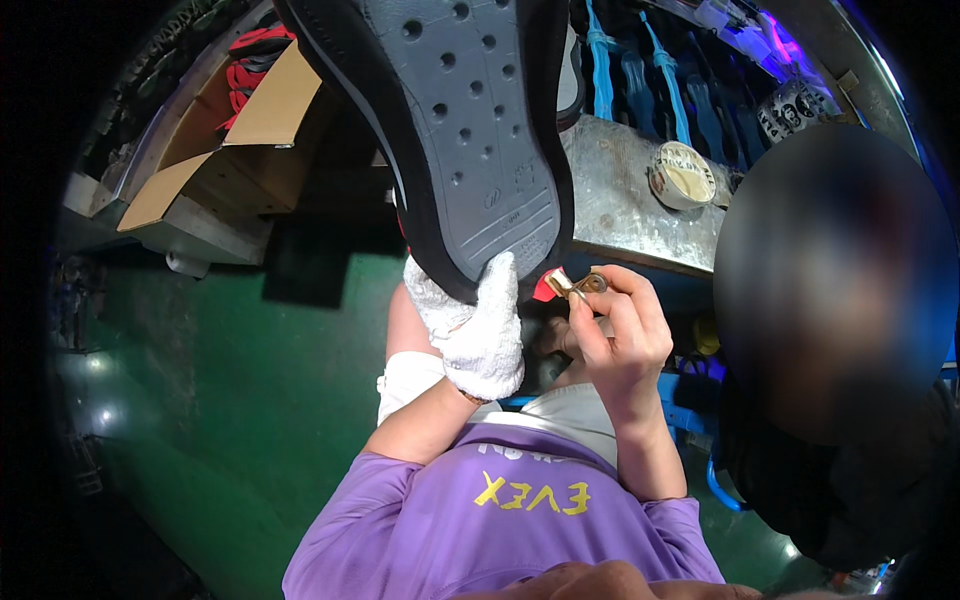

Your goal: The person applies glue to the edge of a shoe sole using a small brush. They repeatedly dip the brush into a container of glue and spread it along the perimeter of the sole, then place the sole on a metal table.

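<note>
A large shoe (470,170) with black edges and a grey underside dotted with small holes is held sole toward me at the top centre. My left hand (482,335), in a white knit glove, grips its heel end, the thumb lying on the sole. Just right of the heel, my bare right hand (628,325) pinches a small brownish metal piece (590,284) with a rounded end. A small red and white piece (549,285) sits at its tip, close to the heel edge. I cannot tell whether it touches the shoe.
A grey workbench (625,190) stands ahead to the right, bearing a pale bowl (684,178) with cream-coloured contents. Open cardboard boxes (275,100), one beside red and black items (255,65), are at the left. Another person (820,350) is close at my right. Green floor (220,380) lies left.
</note>
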`<control>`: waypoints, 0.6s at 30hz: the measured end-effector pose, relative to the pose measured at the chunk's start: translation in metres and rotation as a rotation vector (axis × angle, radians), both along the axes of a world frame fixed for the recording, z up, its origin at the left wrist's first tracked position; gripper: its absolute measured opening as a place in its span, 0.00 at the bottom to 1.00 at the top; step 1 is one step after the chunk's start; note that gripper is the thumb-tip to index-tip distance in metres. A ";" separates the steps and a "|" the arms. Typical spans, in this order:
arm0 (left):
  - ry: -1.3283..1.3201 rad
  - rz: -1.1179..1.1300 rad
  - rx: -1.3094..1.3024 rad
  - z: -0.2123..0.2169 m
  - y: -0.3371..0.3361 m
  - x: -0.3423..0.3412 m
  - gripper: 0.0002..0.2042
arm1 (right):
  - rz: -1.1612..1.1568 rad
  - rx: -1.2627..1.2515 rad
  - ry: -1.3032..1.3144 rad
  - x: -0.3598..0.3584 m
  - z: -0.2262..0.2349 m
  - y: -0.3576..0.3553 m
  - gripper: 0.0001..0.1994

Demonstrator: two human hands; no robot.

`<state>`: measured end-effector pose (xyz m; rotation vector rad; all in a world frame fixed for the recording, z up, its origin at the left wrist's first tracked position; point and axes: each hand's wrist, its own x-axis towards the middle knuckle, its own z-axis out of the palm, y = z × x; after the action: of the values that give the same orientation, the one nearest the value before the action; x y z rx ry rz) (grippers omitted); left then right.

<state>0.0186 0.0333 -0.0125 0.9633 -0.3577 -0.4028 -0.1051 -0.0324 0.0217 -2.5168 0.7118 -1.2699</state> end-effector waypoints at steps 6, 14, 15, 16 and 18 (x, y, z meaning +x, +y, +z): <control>0.005 -0.030 -0.011 -0.001 0.002 0.000 0.26 | -0.049 0.023 0.011 -0.004 0.003 -0.001 0.07; -0.022 -0.182 -0.024 0.004 0.003 -0.003 0.25 | -0.067 0.013 -0.066 -0.010 -0.002 -0.009 0.07; -0.021 -0.189 -0.026 0.004 0.003 -0.003 0.25 | -0.057 -0.001 -0.087 -0.010 -0.001 -0.009 0.07; -0.018 -0.182 -0.033 0.004 0.003 -0.003 0.24 | -0.044 -0.003 -0.057 -0.009 0.001 -0.008 0.07; -0.005 -0.159 -0.048 0.004 0.001 -0.004 0.24 | -0.020 -0.005 0.003 -0.008 0.005 -0.007 0.07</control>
<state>0.0147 0.0338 -0.0086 0.8924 -0.4480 -0.5346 -0.1133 -0.0390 0.0272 -2.5221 0.7373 -1.2766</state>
